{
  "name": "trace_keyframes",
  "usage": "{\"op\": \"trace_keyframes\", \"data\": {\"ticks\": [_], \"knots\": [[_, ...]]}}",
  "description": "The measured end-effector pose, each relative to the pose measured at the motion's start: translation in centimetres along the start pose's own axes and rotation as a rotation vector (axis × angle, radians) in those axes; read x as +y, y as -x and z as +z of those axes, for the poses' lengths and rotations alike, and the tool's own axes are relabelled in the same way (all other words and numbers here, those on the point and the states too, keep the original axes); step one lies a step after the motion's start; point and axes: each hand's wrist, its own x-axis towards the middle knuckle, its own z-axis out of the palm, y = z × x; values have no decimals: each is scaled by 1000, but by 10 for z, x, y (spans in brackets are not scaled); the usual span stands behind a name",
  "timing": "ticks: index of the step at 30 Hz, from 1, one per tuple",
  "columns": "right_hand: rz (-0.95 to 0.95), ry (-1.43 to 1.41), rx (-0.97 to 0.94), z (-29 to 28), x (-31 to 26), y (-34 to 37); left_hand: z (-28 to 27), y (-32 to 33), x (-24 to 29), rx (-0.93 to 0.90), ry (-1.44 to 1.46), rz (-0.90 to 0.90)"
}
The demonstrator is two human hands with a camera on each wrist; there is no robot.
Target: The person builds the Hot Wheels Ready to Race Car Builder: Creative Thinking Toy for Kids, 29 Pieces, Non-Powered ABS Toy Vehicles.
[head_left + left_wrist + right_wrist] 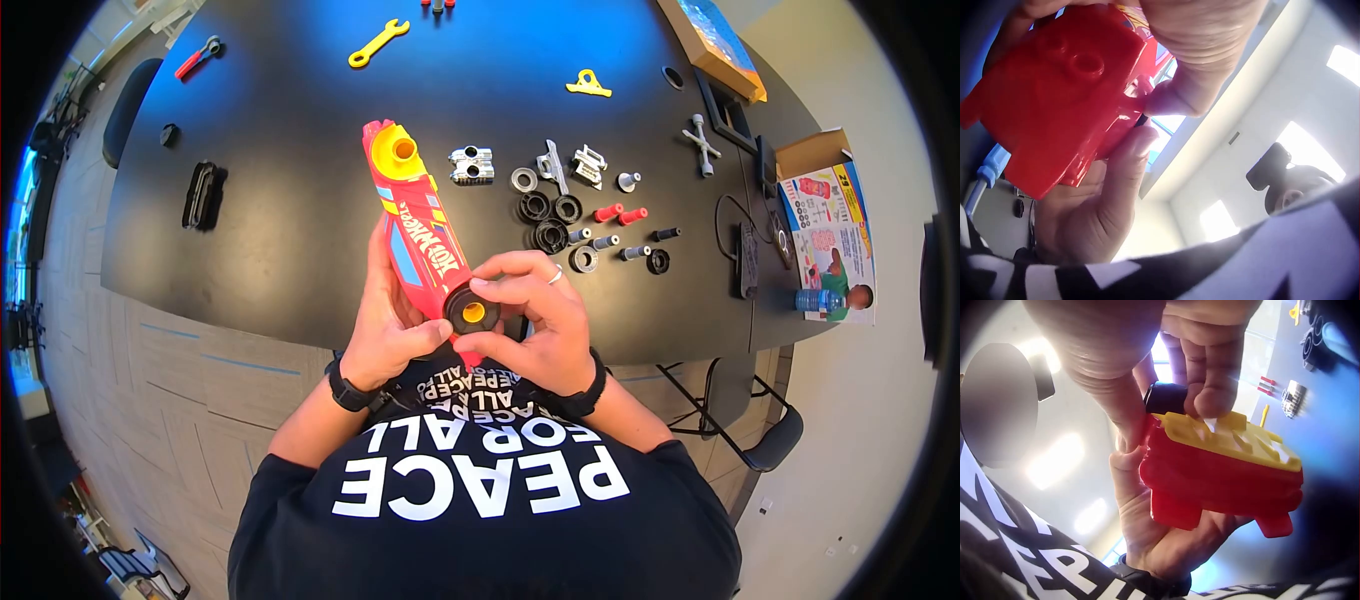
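My left hand (392, 325) grips a red and yellow toy car body (425, 235) with Hot Wheels lettering, its far end tilted up and away from me. At the near end, a black toy wheel (490, 312) with a yellow centre sits against the body's side. My right hand (545, 325) pinches that wheel between thumb and fingers, while the left thumb rests at its edge. The right wrist view shows the yellow part (1235, 440) on the red body and the dark wheel (1166, 398) beneath my right fingers. Plain red plastic (1066, 94) fills much of the left wrist view.
Right of the car lie black tyres (549, 236), red pegs (608, 213), grey pegs and silver engine-like pieces (471, 165). Farther off are a yellow wrench (379, 44), a red-handled tool (198, 57) and a grey cross wrench (702, 147). A printed box (830, 215) and water bottle (818, 300) stand right.
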Motion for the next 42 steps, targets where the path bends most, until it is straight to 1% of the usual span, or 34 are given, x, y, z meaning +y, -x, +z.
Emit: {"op": "trace_keyframes", "data": {"ticks": [2,4,5,7,8,10,11,13,17,19,22,24,26,28,29,31,33,34,36,37,39,40,42], "knots": [[23,-6,0,1,0,3,-1,-1,0,-11,-14,5],[126,-135,64,4,-2,3,-1,-1,0,-23,-28,10],[126,-135,64,1,-5,-1,-2,-1,0,-26,-23,9],[-108,54,-68,-8,-9,-11,-4,-2,-1,-30,-18,13],[-108,53,-69,-10,-7,-10,-7,-1,-4,-47,-23,14],[-38,-95,-85,-11,0,-5,-8,0,-5,-62,-27,14],[-37,-96,-85,-10,1,-4,-6,1,-4,-52,-21,-1],[49,-235,-49,-8,2,-2,-5,1,-3,-43,-13,-14],[39,-284,-80,-9,14,3,-8,0,-4,-57,-14,-13],[114,-331,-68,-10,11,2,-8,0,-3,-46,-8,-13],[79,-334,-67,-9,12,4,-3,1,1,-55,1,-24],[99,-356,-44,-8,8,4,4,2,2,13,-30,-23],[120,-379,-21,-5,7,4,6,1,1,25,-50,-12],[38,-294,-13,-4,7,4,5,1,-2,32,-69,0],[40,-289,-9,-7,4,3,0,1,-5,20,-70,11],[34,-150,-97,-14,-4,-1,-5,2,-6,0,-68,17],[54,-151,-54,-22,-4,5,-9,1,-4,40,-72,40],[100,-50,34,-31,-1,10,-12,1,-4,32,-70,38],[165,163,204,-51,6,16,-19,-1,-4,84,-49,58],[234,244,261,-62,11,19,-23,-1,-5,111,-38,66],[292,459,268,-78,11,22,-34,0,-10,116,-44,67],[262,531,257,-84,17,27,-40,0,-13,123,-49,76],[285,538,254,-90,13,38,-48,-1,-21,131,-73,89]]}}
